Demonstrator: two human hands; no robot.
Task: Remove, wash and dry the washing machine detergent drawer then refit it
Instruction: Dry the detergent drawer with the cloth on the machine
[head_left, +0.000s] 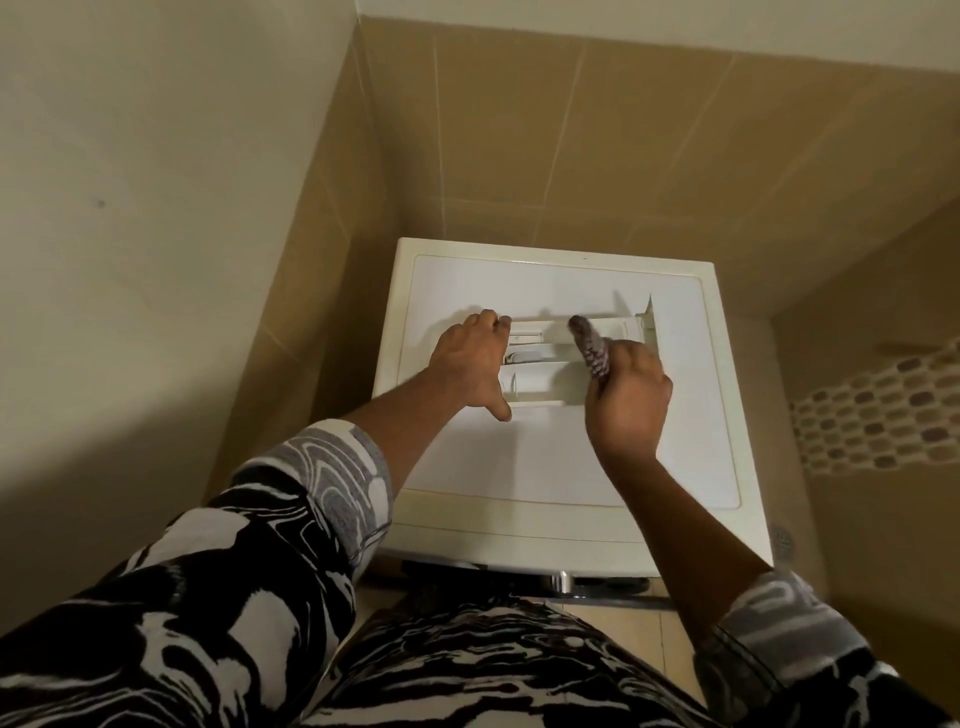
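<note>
The white detergent drawer (535, 364) lies on top of the white washing machine (561, 467), compartments facing up. My left hand (470, 361) holds the drawer's left end, fingers curled over its far edge and thumb spread along its near side. My right hand (626, 400) grips a grey patterned cloth (589, 345), which lies across the drawer's right half. Under the cloth and my hand, the right part of the drawer is mostly hidden.
The machine stands in a corner between a cream wall (130, 234) on the left and tan tiles (597, 145) behind. A mosaic tile strip (878, 410) runs along the right wall. The machine's door handle (561, 582) shows below the front edge.
</note>
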